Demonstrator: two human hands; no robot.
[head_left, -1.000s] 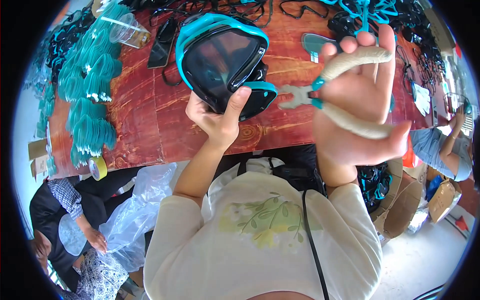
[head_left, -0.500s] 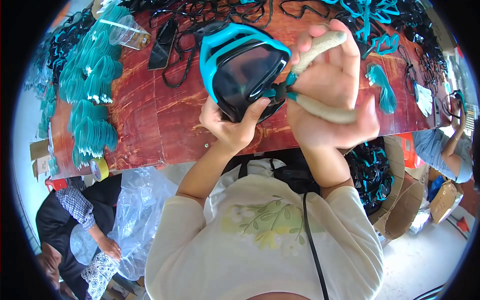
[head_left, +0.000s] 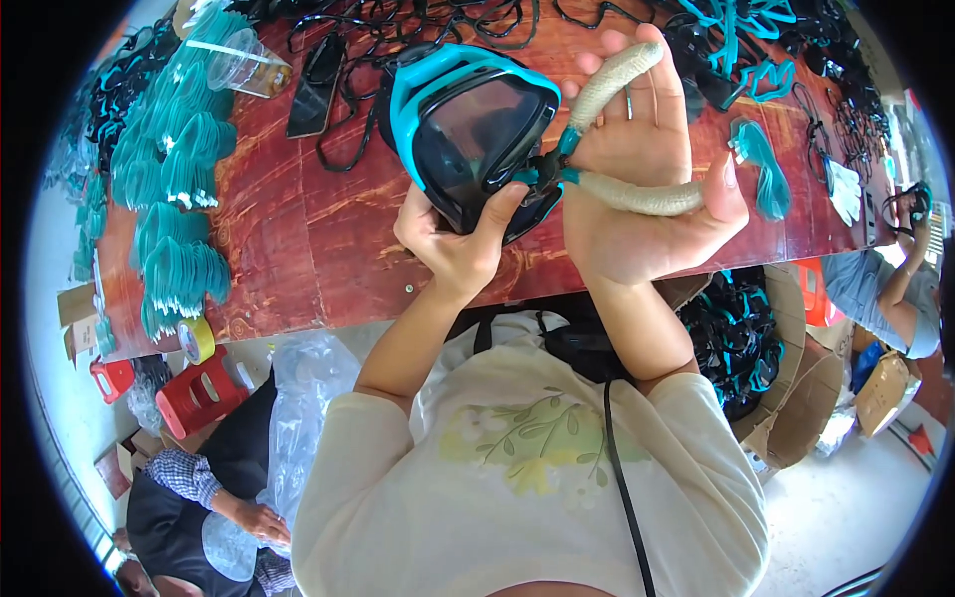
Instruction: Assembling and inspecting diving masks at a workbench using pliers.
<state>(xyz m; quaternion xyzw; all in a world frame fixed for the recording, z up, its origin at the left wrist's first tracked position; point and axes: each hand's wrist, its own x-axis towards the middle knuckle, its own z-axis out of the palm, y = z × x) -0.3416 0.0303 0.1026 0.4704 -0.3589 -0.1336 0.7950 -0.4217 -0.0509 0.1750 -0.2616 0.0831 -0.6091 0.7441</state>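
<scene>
I hold a diving mask (head_left: 476,137) up above the red wooden table (head_left: 318,239), in front of my chest. My left hand (head_left: 456,249) grips it from below, the thumb pressed on the dark lens and the fingers closed around the lower edge of the teal frame. My right hand (head_left: 647,189) is beside the mask on its right side. Two of its fingers wear beige wrapped sleeves (head_left: 637,194), and these fingers pinch a small teal buckle (head_left: 557,171) that sits at the side of the frame. So both hands are clenched, one on the mask and one on the buckle.

I see some risks from here. My thumb lies flat on the lens, so it can leave smears or scratch it if I press harder. The buckle is small and my wrapped fingers hide it partly; I judge it could slip out or go in crooked, and too much force may snap the little plastic piece. The mask hangs over the table edge, so if my left hand loosens, it may fall on my lap or the floor. Loose black straps (head_left: 398,30) lie near on the table, as do a phone (head_left: 316,72) and a plastic cup (head_left: 244,68).
</scene>
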